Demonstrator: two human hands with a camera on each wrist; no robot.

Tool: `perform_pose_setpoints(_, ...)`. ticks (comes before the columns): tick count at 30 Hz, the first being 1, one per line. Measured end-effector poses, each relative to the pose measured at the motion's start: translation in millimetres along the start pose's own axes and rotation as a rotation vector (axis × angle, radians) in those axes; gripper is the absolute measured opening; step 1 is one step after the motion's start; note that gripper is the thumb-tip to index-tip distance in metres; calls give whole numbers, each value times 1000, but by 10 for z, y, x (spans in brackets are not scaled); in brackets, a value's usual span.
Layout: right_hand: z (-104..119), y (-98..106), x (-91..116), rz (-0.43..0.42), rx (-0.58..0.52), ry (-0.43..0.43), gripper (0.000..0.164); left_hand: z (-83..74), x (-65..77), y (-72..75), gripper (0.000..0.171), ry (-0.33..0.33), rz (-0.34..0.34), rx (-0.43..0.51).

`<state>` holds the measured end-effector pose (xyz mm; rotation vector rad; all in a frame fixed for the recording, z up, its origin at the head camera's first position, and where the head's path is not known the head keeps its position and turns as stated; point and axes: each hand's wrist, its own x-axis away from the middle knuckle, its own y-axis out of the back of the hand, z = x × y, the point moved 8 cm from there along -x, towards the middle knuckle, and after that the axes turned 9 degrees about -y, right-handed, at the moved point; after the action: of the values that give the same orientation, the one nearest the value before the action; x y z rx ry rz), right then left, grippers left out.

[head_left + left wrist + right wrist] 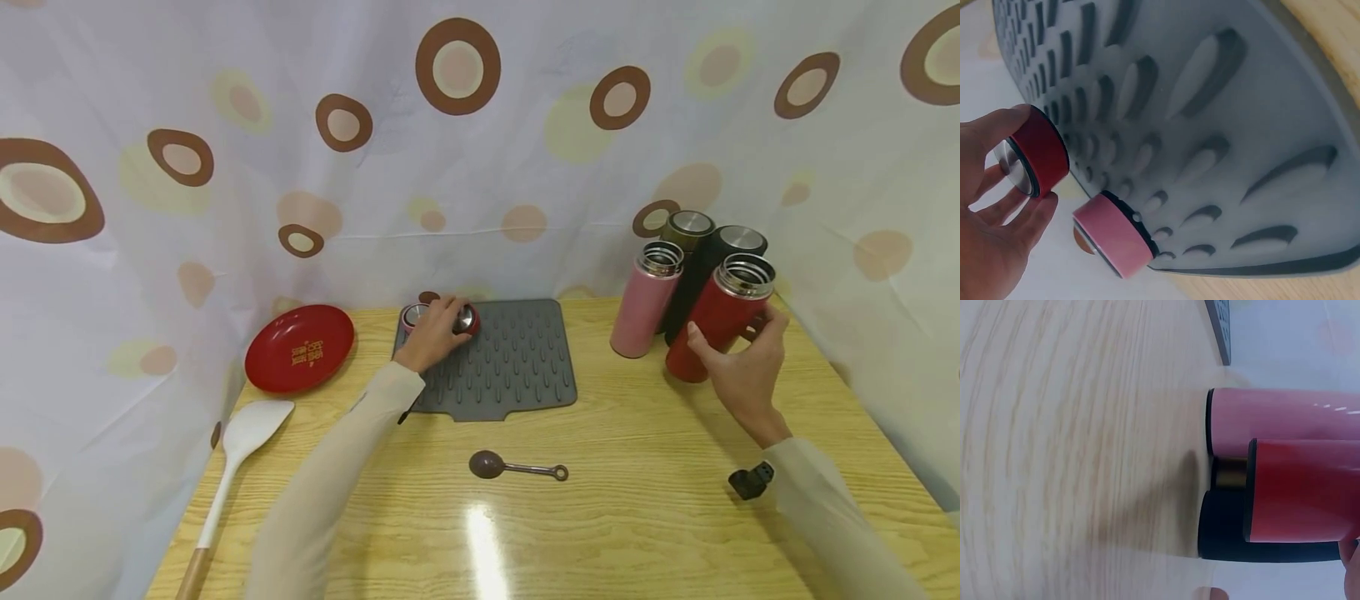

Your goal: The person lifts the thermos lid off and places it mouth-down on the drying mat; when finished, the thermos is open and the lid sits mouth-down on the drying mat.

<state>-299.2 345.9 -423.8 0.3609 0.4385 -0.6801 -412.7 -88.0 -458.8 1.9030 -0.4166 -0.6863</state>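
My left hand (437,333) pinches a red bottle lid (1043,151) with a steel top between thumb and fingers, at the far left part of a grey ridged mat (517,358). Beside it on the mat sits a pink lid (1113,234). On the right, my right hand (750,371) grips a lidless red thermos bottle (712,321), its steel mouth upward and slightly tilted. In the right wrist view the base of this bottle hangs above the table. Just behind it stand a lidless pink bottle (643,308) and a black lidded bottle (1222,528).
An olive-gold lidded bottle (690,225) is mostly hidden behind the others. A red plate (300,350) and a white spatula (251,429) with a wooden handle lie at the left. A brown spoon (487,464) lies before the mat. A patterned curtain (480,183) borders the table.
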Motion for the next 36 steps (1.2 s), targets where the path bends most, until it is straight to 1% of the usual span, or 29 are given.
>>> perform_pose_setpoints(4, 87, -12, 17, 16, -2, -17, 70, 51, -24, -45, 61, 29, 24, -21)
perform_pose_setpoints(6, 89, -28, 19, 23, -3, -22, 70, 73, -38, -63, 61, 43, 36, -24)
perform_pose_setpoints(12, -79, -121, 16, 48, -4, -26, 75, 140, -87, -114, 60, 73, 69, -12)
perform_pose_setpoints(14, -66, -144, 38, 55, -16, -21, 75, 153, -111, -128, 60, 85, 76, -6)
perform_pose_setpoints(16, 11, -164, 75, 57, -35, -10, 73, 170, -136, -142, 59, 92, 79, -5)
perform_pose_setpoints(19, -1, -210, 97, 61, -32, 22, 73, 192, -154, -154, 58, 99, 78, -15)
perform_pose_setpoints(21, -81, -249, 96, 72, -13, 41, 74, 207, -160, -166, 58, 105, 91, -24)
perform_pose_setpoints(23, -214, -286, 85, 85, 9, 49, 77, 211, -158, -174, 59, 118, 109, -23)
perform_pose_setpoints(26, -282, -308, 90, 100, 35, 42, 77, 201, -166, -187, 60, 130, 140, -5)
perform_pose_setpoints(28, -281, -315, 93, 100, 62, 39, 76, 196, -173, -186, 61, 132, 146, 12)
perform_pose_setpoints(31, -259, -304, 91, 99, 142, 43, 74, 181, -187, -191, 60, 136, 154, 31)
perform_pose_setpoints(34, -244, -308, 94, 109, 207, 48, 74, 177, -194, -193, 60, 149, 166, 28)
perform_pose_setpoints(36, -243, -312, 95, 116, 227, 48, 74, 171, -197, -195, 60, 154, 171, 25)
